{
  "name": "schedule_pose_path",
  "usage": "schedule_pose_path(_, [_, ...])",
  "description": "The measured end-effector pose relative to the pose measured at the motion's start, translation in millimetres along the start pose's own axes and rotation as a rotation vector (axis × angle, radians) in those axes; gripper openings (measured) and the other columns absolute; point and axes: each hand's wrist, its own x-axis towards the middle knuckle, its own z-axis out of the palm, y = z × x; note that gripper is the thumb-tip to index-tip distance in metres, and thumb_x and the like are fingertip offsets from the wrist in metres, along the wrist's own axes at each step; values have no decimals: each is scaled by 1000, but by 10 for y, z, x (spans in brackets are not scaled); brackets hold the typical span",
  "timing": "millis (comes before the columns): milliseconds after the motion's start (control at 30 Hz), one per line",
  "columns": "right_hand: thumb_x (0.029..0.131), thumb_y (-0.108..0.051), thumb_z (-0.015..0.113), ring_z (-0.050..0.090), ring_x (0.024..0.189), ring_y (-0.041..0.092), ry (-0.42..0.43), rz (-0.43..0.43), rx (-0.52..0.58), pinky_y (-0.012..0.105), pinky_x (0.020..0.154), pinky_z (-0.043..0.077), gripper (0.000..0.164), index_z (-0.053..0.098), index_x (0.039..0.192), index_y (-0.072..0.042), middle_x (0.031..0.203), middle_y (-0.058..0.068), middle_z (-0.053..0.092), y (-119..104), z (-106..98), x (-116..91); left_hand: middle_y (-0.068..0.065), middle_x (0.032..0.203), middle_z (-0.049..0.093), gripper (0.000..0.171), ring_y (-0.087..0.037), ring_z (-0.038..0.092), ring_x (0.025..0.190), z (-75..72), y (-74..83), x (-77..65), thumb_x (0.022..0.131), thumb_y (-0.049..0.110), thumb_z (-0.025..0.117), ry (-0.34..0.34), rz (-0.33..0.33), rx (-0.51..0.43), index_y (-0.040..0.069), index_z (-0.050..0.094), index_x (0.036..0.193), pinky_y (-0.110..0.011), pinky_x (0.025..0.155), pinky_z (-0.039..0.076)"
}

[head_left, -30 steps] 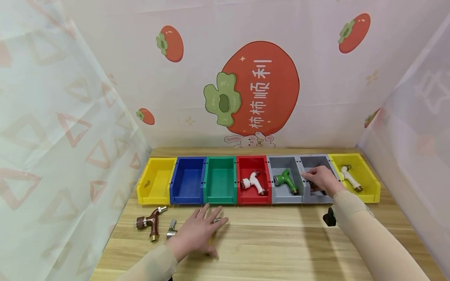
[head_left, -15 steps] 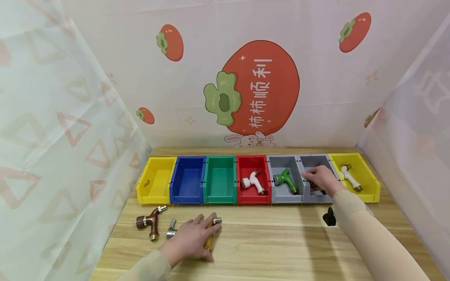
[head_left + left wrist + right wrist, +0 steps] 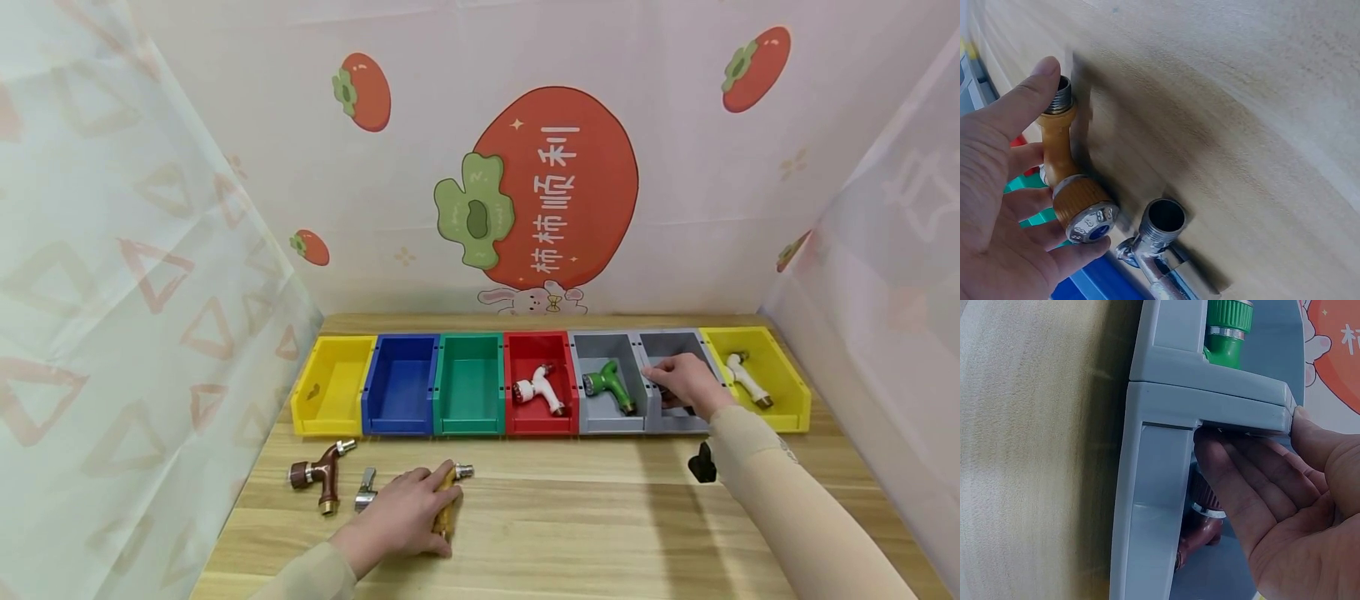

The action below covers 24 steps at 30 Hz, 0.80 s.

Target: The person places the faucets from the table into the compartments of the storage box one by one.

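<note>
In the head view my left hand (image 3: 401, 512) lies over a yellow-orange tap (image 3: 445, 521) on the table. The left wrist view has the thumb against the threaded end of this tap (image 3: 1057, 147) and the fingers round its body and knob. A chrome tap (image 3: 1163, 250) lies close beside it, partly hidden by the hand in the head view. My right hand (image 3: 686, 383) reaches into the right-hand grey bin. It grips the side wall of that grey bin (image 3: 1160, 506), thumb at the rim and fingers inside. Behind the fingers lies a dark red-brown tap (image 3: 1200, 534), partly hidden.
A brown tap (image 3: 322, 477) lies at the table's left. Bins stand in a row along the back: yellow (image 3: 330, 423), blue (image 3: 400, 425), green (image 3: 470, 425), red with a white tap (image 3: 542, 390), grey with a green tap (image 3: 611, 387), far-right yellow with a white tap (image 3: 748, 382).
My left hand has come down from above the yellow-orange tap, drawn slightly left, and closed round it. The right hand has stayed at the grey bin.
</note>
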Motion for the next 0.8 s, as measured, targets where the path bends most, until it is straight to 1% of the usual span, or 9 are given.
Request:
schedule_pose_path(133, [105,-32,59,67,83,21,0,2,4,42,80,63,50,61,131,11,117,23,63,3,1,-4,-16,152,50,76,-35,61,117,3,-14,-8,75,62,83,24,18,20,20,65,136,-51,96,55])
schedule_pose_path(300, [105,-32,59,67,83,21,2,-1,5,40,79,63,49,62,130,10,115,22,63,9,2,-3,-16,151,52,68,-34,60,119,16,-36,-9,77,59,82,41,58,73,21,67,131,-50,102,53])
schedule_pose_path(467, [106,-32,59,67,83,21,2,-7,6,40,79,63,50,61,130,11,116,22,62,13,-6,-5,-17,153,49,69,-35,58,122,9,-56,-16,79,61,80,64,107,113,22,66,134,-50,104,51])
schedule_pose_path(667, [106,-33,59,67,83,21,-1,-5,6,41,79,63,50,61,130,11,116,22,62,6,-2,-9,-18,154,48,76,-33,58,122,-34,-66,-9,79,62,80,170,185,138,17,65,139,-47,106,50])
schedule_pose_path(733, [106,-33,59,67,83,21,-1,-3,6,40,79,63,50,61,131,10,116,22,62,6,1,-9,-19,155,47,78,-33,57,123,-59,-63,8,79,60,81,196,195,131,16,63,141,-48,107,50])
schedule_pose_path(800, [106,-32,59,67,83,21,-1,-4,8,41,79,63,50,61,131,11,116,22,62,10,-2,-11,-18,157,45,80,-34,56,125,-92,-58,36,79,58,82,205,191,115,16,61,144,-49,108,48])
